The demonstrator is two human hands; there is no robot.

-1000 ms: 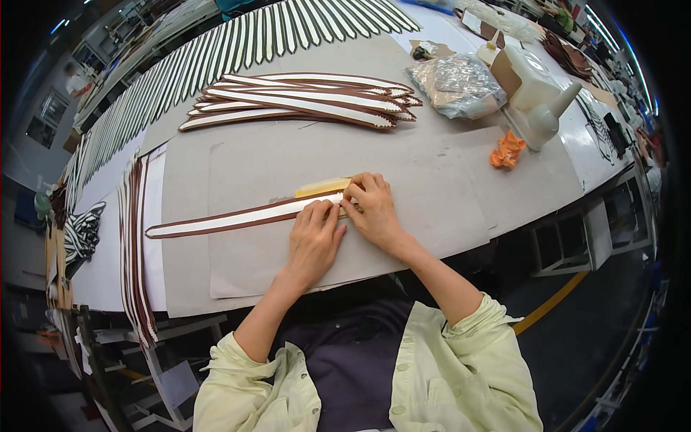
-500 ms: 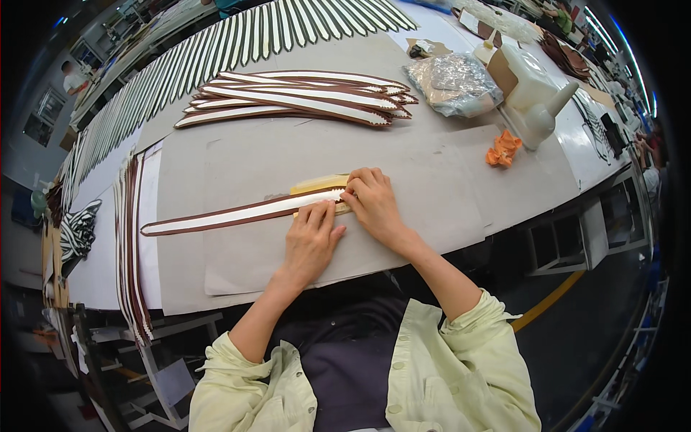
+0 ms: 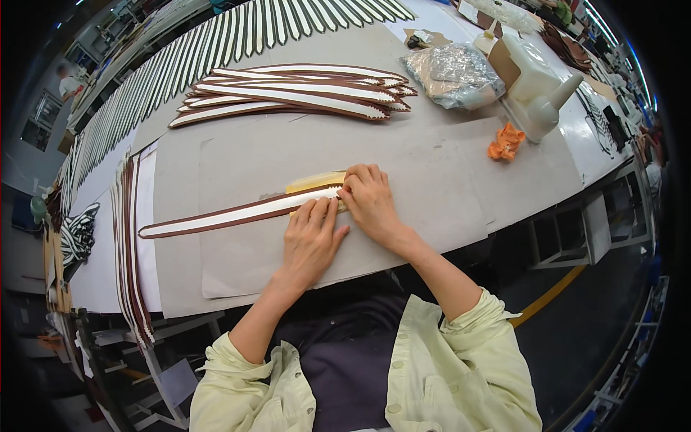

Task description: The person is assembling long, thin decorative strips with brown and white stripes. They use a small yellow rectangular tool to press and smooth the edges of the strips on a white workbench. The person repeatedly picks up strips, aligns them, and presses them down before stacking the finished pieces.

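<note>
A long strap point(image 3: 230, 215), white down its middle with brown edges, lies across the grey work sheet. Its left end is a narrow rounded tip; the right end has a zigzag cut. Thumb and fingers of my right hand point(image 3: 371, 205) are closed on that zigzag end, hiding part of it. My left hand point(image 3: 309, 234) rests its fingertips on the strap's near edge just left of there, thumb held apart. Beneath the strap sits a yellowish flat piece point(image 3: 314, 181), mostly covered by strap and hands, so its kind is unclear.
Behind lies a pile of similar brown-edged straps point(image 3: 288, 93). Further back runs a row of dark-edged strips point(image 3: 245, 32). More brown straps point(image 3: 129, 237) hang over the left edge. At right are a plastic-wrapped bundle point(image 3: 453, 74), a whitish bottle point(image 3: 536, 93) and crumpled orange material point(image 3: 506, 142).
The view has shifted slightly. Both hands stay at the strap's zigzag end, with hardly any visible movement of fingers or strap.
</note>
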